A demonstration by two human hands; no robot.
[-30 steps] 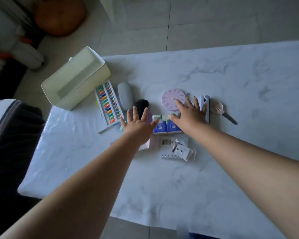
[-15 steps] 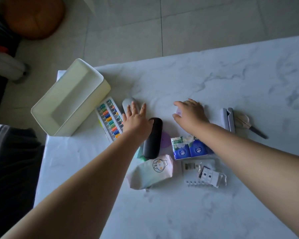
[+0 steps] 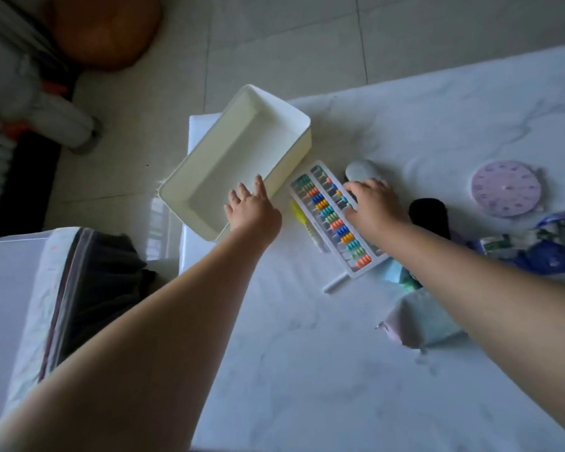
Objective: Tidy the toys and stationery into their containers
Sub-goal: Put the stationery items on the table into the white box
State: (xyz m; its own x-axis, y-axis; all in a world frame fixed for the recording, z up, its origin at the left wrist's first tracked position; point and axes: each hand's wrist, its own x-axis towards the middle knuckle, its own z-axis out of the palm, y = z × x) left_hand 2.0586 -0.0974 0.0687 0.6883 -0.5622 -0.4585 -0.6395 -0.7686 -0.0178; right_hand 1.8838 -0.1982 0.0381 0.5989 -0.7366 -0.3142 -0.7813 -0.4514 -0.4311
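Observation:
An empty cream bin (image 3: 292,154) stands at the table's far left corner. My left hand (image 3: 252,212) reaches to its near right wall, fingers straight and touching the rim. A white abacus (image 3: 327,216) with coloured beads lies just right of the bin. My right hand (image 3: 374,203) lies over the abacus's far right edge, fingers curled down onto it. Behind that hand lies a grey oval case (image 3: 362,169), and a black case (image 3: 429,216) lies to its right. A purple clock disc (image 3: 506,187) lies farther right.
A yellow pen (image 3: 300,213) lies beside the abacus. Blue tissue packs (image 3: 548,252) and a pastel pouch (image 3: 421,324) lie under and beside my right forearm. The white marble table (image 3: 340,370) ends at the left, where a covered seat (image 3: 30,288) stands. An orange pouf (image 3: 105,27) sits on the floor.
My view has swung left. My left hand moved from the cases to the bin's wall. My right hand left the purple clock and came down on the abacus.

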